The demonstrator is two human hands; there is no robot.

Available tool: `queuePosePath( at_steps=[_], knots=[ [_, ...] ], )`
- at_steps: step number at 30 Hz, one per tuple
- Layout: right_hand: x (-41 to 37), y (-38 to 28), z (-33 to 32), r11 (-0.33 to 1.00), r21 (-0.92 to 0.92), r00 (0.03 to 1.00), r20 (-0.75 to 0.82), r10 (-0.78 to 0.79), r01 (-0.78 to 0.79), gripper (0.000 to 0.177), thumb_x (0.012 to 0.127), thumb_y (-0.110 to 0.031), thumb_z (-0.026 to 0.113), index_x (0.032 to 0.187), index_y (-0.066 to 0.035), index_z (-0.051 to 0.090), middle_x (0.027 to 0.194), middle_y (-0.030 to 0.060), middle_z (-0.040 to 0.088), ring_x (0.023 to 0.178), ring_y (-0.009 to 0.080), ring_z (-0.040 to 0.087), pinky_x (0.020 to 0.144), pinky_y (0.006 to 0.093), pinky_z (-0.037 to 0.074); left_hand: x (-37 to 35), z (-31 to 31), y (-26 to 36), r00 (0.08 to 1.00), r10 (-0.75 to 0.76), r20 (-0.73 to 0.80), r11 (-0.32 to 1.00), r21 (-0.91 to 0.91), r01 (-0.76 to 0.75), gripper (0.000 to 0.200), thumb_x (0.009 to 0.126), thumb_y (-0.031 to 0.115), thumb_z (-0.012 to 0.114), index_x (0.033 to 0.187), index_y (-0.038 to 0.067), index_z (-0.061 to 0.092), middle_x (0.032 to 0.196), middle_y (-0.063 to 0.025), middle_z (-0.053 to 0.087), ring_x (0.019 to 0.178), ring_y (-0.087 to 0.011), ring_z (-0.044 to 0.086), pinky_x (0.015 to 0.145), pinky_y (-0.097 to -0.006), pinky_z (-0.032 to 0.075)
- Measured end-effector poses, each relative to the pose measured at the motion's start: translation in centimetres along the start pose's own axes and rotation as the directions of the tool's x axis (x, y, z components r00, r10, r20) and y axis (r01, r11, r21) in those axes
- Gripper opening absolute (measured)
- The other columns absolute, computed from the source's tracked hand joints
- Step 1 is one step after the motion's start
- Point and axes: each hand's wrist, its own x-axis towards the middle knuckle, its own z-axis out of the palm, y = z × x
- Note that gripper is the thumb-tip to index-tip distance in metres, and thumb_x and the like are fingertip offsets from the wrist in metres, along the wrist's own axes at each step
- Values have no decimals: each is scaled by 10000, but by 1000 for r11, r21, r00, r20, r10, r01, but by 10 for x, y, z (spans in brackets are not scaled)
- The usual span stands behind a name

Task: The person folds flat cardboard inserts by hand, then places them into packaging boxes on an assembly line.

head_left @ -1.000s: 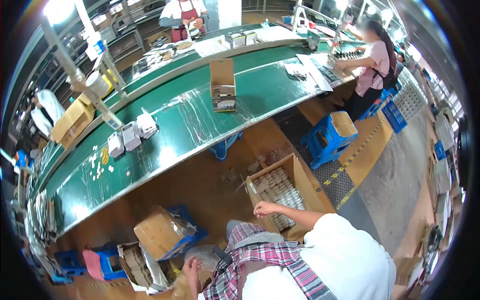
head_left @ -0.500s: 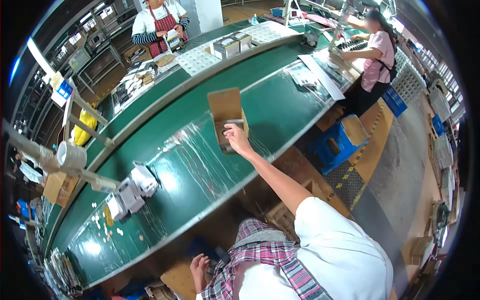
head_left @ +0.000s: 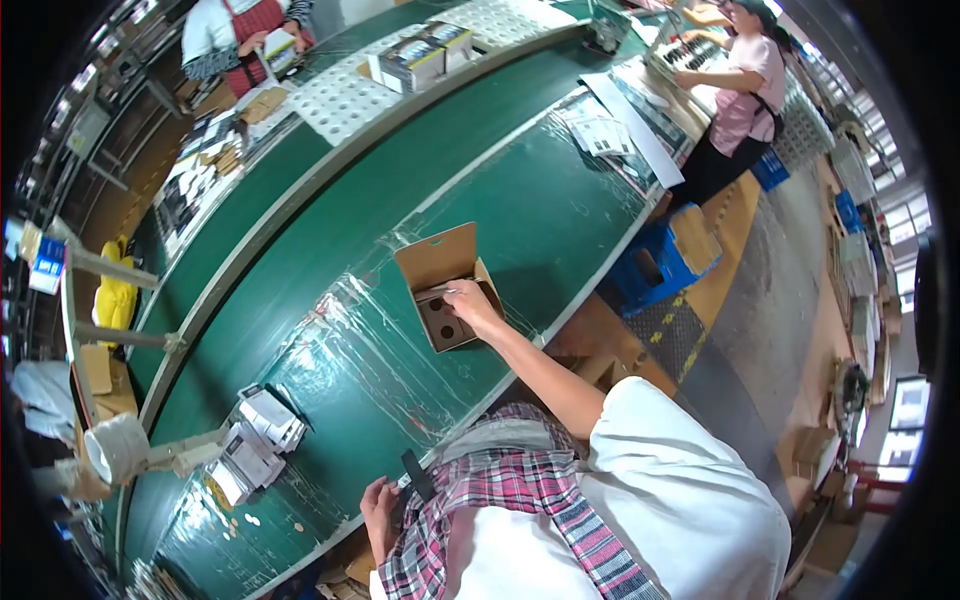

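An open brown cardboard box [head_left: 483,278] stands on the green work surface with its lid flap raised at the back. Inside it lies a cardboard insert [head_left: 440,322] with round dark holes. My right hand [head_left: 470,306] reaches into the box, its fingers closed at a thin, greyish flat edge that I cannot make out clearly. Low at the table's near edge, my left hand [head_left: 379,512] hangs beside the plaid apron [head_left: 500,480], fingers loosely bent and apart, holding nothing visible. A short black strap-like piece [head_left: 418,475] shows near it.
Stacks of white printed packs [head_left: 245,462] lie left on the green table [head_left: 350,400]. A metal rail [head_left: 290,190] runs along its far side. Co-workers stand across it [head_left: 250,45] and at the right [head_left: 745,85]. Near the right one is a blue stool [head_left: 660,262].
The view has shifted, so the box appears lower. My right hand stays at the box, and more of the holed insert shows. My left hand now appears against the table edge.
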Motion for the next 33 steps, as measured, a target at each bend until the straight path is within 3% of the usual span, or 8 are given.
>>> queuePosePath(
  at_steps=[2,5,7,11,14,16,23,33],
  knots=[
    [-2,-6,0,999,-25,1000,23,21,-20,372,791,-117,543,1103,83,509,1082,234,561,1025,309,539,880,353,403,13,4,17,1000,-16,22,997,75,14,313,892,157,499,1157,-11,495,990,-102,619,839,-167,607,747,-279,469],
    [-25,-46,-3,988,-152,1000,5,8,-7,258,813,-124,528,1015,31,565,1031,202,580,976,302,559,855,355,416,36,18,56,998,31,54,971,235,-42,285,889,147,503,1100,-44,522,988,-119,611,849,-167,601,731,-283,472],
    [-22,-45,-9,968,-243,998,21,-52,56,216,828,-141,520,984,-2,578,988,181,591,947,284,569,839,357,423,66,37,75,951,247,184,925,249,-288,307,892,172,502,1100,-53,519,986,-130,607,851,-173,600,748,-293,467],
    [-17,-33,-9,967,-245,996,-18,-83,76,200,827,-152,529,944,2,575,942,183,600,907,281,579,808,365,434,83,125,172,897,371,239,845,313,-433,502,862,288,546,1207,-56,423,993,-165,604,882,-229,604,770,-329,464],
    [-19,-42,-6,989,-137,999,-19,46,-48,212,819,-161,545,947,7,568,934,180,595,887,271,581,789,355,444,100,179,214,884,350,310,692,550,-467,570,847,287,548,1263,-49,350,989,-201,609,885,-272,615,773,-362,466],
    [-12,-25,-2,988,-148,997,-61,-43,34,206,811,-129,555,964,9,557,914,168,596,856,255,589,761,349,456,118,195,218,869,337,362,595,633,-495,570,843,252,547,1276,-49,331,984,-209,612,864,-283,623,754,-367,474],
    [-17,-27,-5,984,112,990,-48,-132,136,250,785,-12,566,1031,3,525,894,130,598,767,201,600,679,318,487,146,188,204,882,237,408,824,397,-405,585,835,175,555,1302,-53,287,927,-209,613,786,-252,636,659,-332,508],
    [-16,-45,-8,992,-90,995,39,-88,91,342,783,9,549,1118,-1,476,871,119,591,770,177,591,659,305,491,156,182,197,871,192,452,919,229,-321,608,842,179,582,1314,-49,273,1037,-221,547,808,-253,623,666,-317,528]
  ],
)
